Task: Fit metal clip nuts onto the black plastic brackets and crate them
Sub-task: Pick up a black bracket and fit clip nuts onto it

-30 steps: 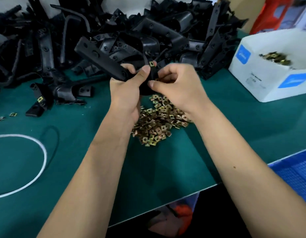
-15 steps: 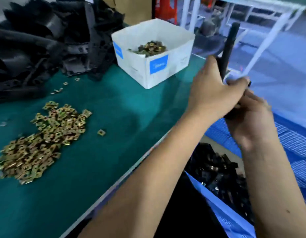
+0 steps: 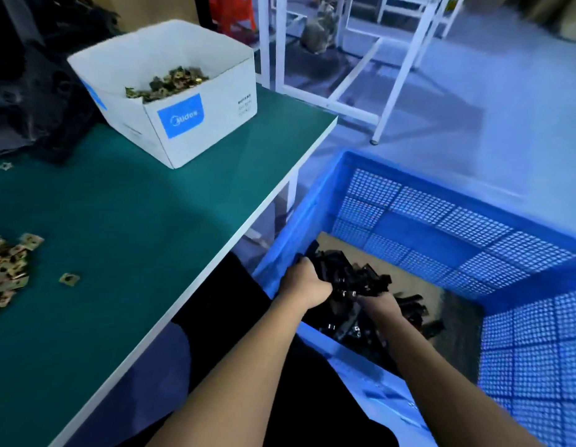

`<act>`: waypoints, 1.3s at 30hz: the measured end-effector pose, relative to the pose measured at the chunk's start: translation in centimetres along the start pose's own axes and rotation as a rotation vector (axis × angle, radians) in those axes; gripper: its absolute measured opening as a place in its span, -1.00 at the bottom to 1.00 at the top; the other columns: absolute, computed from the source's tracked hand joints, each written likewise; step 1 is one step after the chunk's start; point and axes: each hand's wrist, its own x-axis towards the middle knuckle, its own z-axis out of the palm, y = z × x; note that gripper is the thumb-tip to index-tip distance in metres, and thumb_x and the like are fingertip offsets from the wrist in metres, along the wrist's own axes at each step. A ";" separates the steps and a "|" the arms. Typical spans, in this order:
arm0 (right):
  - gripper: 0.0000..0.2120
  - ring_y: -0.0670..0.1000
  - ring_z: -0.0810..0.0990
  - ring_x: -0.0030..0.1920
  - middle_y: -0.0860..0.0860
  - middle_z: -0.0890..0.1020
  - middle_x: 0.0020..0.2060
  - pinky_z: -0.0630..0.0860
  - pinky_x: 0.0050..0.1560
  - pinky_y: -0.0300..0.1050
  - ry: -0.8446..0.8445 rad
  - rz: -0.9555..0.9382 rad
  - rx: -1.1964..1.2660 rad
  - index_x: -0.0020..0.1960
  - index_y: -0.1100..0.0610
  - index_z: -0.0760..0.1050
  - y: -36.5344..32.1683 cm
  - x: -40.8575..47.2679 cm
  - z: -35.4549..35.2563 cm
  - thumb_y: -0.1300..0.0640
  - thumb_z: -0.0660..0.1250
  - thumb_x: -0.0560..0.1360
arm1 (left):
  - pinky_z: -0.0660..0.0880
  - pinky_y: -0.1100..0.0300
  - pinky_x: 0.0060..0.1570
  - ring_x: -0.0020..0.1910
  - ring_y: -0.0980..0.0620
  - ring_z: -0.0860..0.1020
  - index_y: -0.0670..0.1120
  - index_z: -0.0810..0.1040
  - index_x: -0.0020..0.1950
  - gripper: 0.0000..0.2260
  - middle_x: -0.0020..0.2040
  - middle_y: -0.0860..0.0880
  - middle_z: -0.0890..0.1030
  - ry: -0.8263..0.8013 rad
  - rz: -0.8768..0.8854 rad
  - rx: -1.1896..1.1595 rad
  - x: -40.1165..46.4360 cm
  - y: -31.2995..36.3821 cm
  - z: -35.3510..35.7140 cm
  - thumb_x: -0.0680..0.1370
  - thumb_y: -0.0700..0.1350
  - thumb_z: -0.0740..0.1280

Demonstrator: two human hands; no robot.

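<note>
Both my hands are low inside the blue mesh crate (image 3: 419, 221) to the right of the table. My left hand (image 3: 304, 283) grips one end of a black plastic bracket (image 3: 351, 277), and my right hand (image 3: 378, 304) holds its other end, fingers hidden under it. The bracket lies on or just above a heap of other black brackets (image 3: 409, 309) on the crate floor. A loose pile of brass clip nuts (image 3: 7, 269) sits on the green table (image 3: 135, 237) at the far left, with a single nut (image 3: 68, 279) beside it.
A white cardboard box (image 3: 190, 133) holding more clip nuts (image 3: 167, 82) stands near the table's far corner. Unfitted black brackets (image 3: 31, 91) are heaped at the back left. A white metal frame (image 3: 396, 69) stands on the floor beyond the crate.
My view has swung right and down from the table to the crate. Both hands carried the bracket off the table edge and lowered it into the crate onto the heap.
</note>
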 end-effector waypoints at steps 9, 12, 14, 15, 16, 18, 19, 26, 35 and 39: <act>-0.86 0.14 0.67 -0.14 0.07 0.67 -0.25 0.49 -0.21 -0.11 0.210 -0.366 -0.127 -0.11 0.16 0.67 -8.0 -4.5 -1.0 0.13 0.37 0.51 | 0.56 0.00 0.16 0.17 -0.08 0.59 -0.05 0.57 0.20 -0.77 0.19 -0.02 0.60 0.261 0.378 0.027 -1.6 4.8 -4.5 0.55 -0.09 0.40; -0.78 0.01 0.58 -0.29 0.05 0.60 -0.39 0.39 -0.29 -0.11 0.340 -0.706 -0.107 -0.30 0.08 0.48 -13.9 -9.7 -2.1 0.14 0.32 0.52 | 0.59 0.01 0.09 0.02 0.00 0.65 -0.05 0.61 0.12 -0.84 0.09 0.04 0.68 0.473 0.618 -0.111 -4.0 7.7 -8.5 0.55 -0.14 0.41; -0.77 -0.18 0.49 -0.40 -0.11 0.49 -0.48 0.29 -0.41 -0.33 0.369 -0.965 -0.031 -0.30 -0.03 0.39 -17.7 -14.7 -2.1 0.15 0.30 0.50 | 0.60 0.04 -0.05 -0.13 0.05 0.65 -0.06 0.62 0.01 -0.91 -0.05 0.08 0.69 0.650 0.776 -0.224 -6.3 8.7 -11.9 0.53 -0.18 0.40; -0.80 -0.21 0.47 -0.42 -0.13 0.47 -0.50 0.29 -0.43 -0.34 0.351 -1.090 -0.008 -0.29 -0.04 0.40 -19.3 -17.1 -1.9 0.17 0.29 0.48 | 0.59 0.05 -0.10 -0.18 0.07 0.64 -0.06 0.61 -0.03 -0.93 -0.10 0.09 0.68 0.742 0.827 -0.269 -7.4 8.6 -13.6 0.51 -0.19 0.39; -0.83 -0.18 0.44 -0.45 -0.12 0.48 -0.50 0.28 -0.44 -0.33 0.307 -1.204 0.007 -0.28 -0.01 0.44 -20.6 -19.2 -1.8 0.19 0.28 0.45 | 0.58 0.05 -0.12 -0.20 0.07 0.62 -0.06 0.61 -0.06 -0.94 -0.14 0.11 0.66 0.824 0.860 -0.320 -8.5 8.3 -15.2 0.50 -0.19 0.38; -0.88 -0.09 0.41 -0.44 -0.04 0.55 -0.46 0.37 -0.41 -0.16 0.160 -1.381 0.013 -0.22 0.06 0.52 -23.0 -23.0 -0.8 0.23 0.28 0.44 | 0.57 0.03 -0.14 -0.23 0.06 0.60 -0.09 0.59 -0.10 -0.96 -0.19 0.11 0.64 0.987 0.888 -0.436 -10.6 6.3 -18.7 0.49 -0.21 0.37; -0.89 -0.01 0.44 -0.41 -0.03 0.56 -0.44 0.39 -0.38 -0.07 0.085 -1.442 -0.002 -0.19 0.09 0.55 -24.1 -24.7 0.1 0.23 0.28 0.45 | 0.57 0.02 -0.15 -0.24 0.05 0.60 -0.11 0.59 -0.10 -0.96 -0.20 0.11 0.64 1.062 0.875 -0.490 -11.5 4.8 -20.4 0.49 -0.22 0.37; -0.87 -0.02 0.51 -0.34 -0.06 0.54 -0.41 0.29 -0.35 -0.12 -0.214 -1.571 -0.375 -0.22 0.11 0.55 -30.0 -32.6 11.9 0.26 0.28 0.45 | 0.56 0.06 -0.03 -0.18 0.03 0.63 -0.02 0.59 -0.15 -0.92 -0.27 0.14 0.61 1.350 0.360 -0.509 -13.8 -7.3 -28.5 0.49 -0.19 0.37; -0.56 0.29 0.48 0.31 0.21 0.46 0.34 0.51 0.24 0.12 -0.088 -1.569 -0.756 0.38 0.17 0.48 -33.7 -35.0 27.6 -0.07 0.32 0.62 | 0.33 -0.10 0.29 0.37 -0.26 0.33 -0.02 0.54 0.29 -0.65 0.34 -0.14 0.45 1.326 -0.358 0.266 -14.1 -22.0 -35.0 0.51 -0.21 0.36; -0.27 0.27 0.48 0.29 0.19 0.37 0.35 0.51 0.15 0.14 0.020 -1.516 -0.814 0.43 0.20 0.37 -34.6 -36.1 31.4 -0.37 0.28 0.55 | 0.26 -0.20 0.38 0.45 -0.32 0.23 0.05 0.49 0.37 -0.63 0.41 -0.18 0.38 1.196 -0.449 0.439 -14.4 -24.9 -36.7 0.59 -0.23 0.28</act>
